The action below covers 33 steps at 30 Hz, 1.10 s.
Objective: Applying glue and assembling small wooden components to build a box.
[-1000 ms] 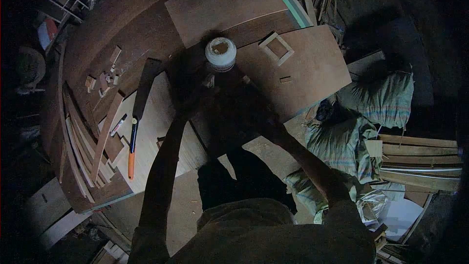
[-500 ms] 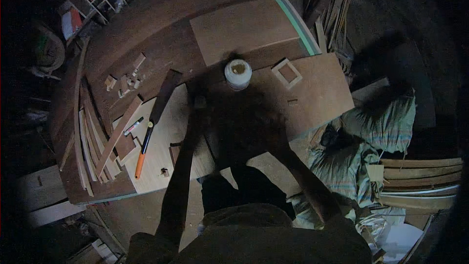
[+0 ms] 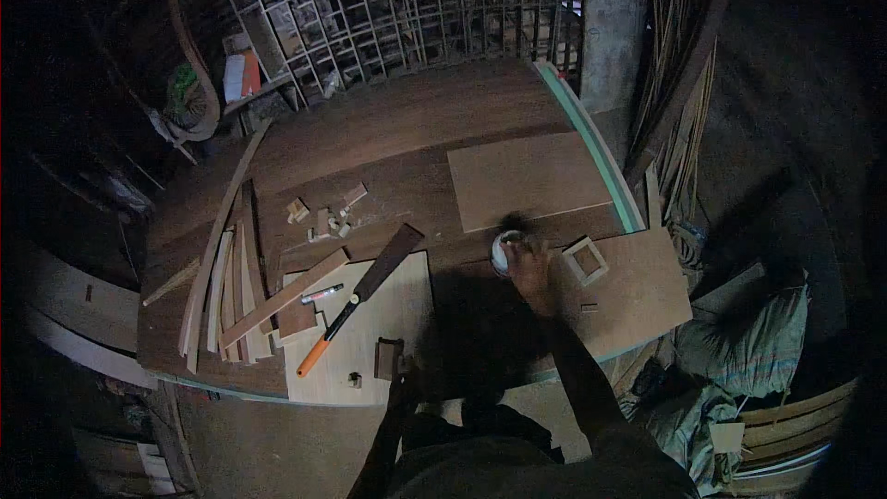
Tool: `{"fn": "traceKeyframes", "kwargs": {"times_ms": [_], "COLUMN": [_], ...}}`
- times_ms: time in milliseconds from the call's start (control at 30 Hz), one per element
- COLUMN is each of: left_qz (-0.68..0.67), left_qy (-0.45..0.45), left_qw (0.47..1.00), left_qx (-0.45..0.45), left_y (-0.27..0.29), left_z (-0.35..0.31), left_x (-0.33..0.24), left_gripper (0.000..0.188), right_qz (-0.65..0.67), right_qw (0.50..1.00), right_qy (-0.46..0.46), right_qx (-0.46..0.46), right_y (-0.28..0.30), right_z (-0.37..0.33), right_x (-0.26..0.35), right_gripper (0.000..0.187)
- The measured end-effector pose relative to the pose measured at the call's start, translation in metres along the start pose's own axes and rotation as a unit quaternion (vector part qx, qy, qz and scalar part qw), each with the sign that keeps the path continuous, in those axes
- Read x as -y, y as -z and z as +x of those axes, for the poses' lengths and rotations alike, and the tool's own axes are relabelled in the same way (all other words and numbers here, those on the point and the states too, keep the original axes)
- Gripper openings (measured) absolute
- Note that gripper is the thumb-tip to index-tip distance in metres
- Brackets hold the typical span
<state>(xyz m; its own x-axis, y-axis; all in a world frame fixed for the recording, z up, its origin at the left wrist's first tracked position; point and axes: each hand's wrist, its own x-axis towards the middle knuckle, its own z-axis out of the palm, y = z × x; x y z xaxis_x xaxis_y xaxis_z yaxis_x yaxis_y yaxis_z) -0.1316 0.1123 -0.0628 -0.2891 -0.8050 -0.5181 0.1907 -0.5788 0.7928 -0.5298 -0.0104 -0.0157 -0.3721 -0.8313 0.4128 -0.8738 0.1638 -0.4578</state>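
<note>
A white round jar (image 3: 500, 255) stands on the worktable, partly covered by my right hand (image 3: 530, 273), whose fingers are closed at its rim and right side. What is inside the jar is hidden by the hand. Close to the table's near edge is my left hand (image 3: 404, 386), dark in shadow, with its fingers not clear. Beside it lies a small dark wooden piece (image 3: 388, 358) on a pale board (image 3: 407, 300). To the right of the jar rests a small square wooden frame (image 3: 585, 261) on a brown panel (image 3: 647, 286).
A handsaw with an orange handle (image 3: 314, 356) and a marker pen (image 3: 321, 294) lie left of centre. Several wood strips (image 3: 231, 296) are piled at the left. Small wood offcuts (image 3: 325, 222) sit farther back. Woven sacks (image 3: 748, 351) stand on the right.
The view has tipped up, showing more of the far side. My right hand has reached forward onto the jar. My left hand has drawn back to the table's near edge.
</note>
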Motion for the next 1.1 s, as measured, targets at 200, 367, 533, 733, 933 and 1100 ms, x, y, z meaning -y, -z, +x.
{"fn": "traceKeyframes", "kwargs": {"times_ms": [200,367,533,733,933,1100], "left_qz": [0.065,0.007,0.13,0.061,0.097,0.183], "left_qy": [-0.047,-0.118,-0.209,-0.174,-0.267,-0.364], "left_qw": [0.996,0.978,0.965,0.973,0.95,0.912], "left_qx": [0.042,0.172,0.095,0.137,0.13,0.04], "left_y": [-0.007,-0.035,-0.097,-0.167,-0.171,-0.147], "left_z": [-0.007,0.011,-0.005,-0.035,-0.063,-0.099], "left_x": [-0.016,-0.053,-0.13,-0.23,-0.283,-0.307], "left_gripper": [0.04,0.039,0.027,0.04,0.038,0.031], "right_qz": [-0.165,-0.085,0.13,0.443,0.649,0.755], "right_qw": [0.978,0.98,0.991,0.857,0.719,0.638], "right_qy": [0.041,0.085,0.005,-0.183,-0.087,-0.081], "right_qx": [-0.119,-0.161,-0.022,-0.189,-0.232,-0.126], "right_y": [0.002,0.041,0.125,0.223,0.269,0.283], "right_z": [0.009,0.021,0.017,-0.004,-0.006,-0.009], "right_x": [-0.001,0.009,0.042,0.085,0.13,0.197], "right_gripper": [0.025,0.028,0.03,0.023,0.017,0.015]}}
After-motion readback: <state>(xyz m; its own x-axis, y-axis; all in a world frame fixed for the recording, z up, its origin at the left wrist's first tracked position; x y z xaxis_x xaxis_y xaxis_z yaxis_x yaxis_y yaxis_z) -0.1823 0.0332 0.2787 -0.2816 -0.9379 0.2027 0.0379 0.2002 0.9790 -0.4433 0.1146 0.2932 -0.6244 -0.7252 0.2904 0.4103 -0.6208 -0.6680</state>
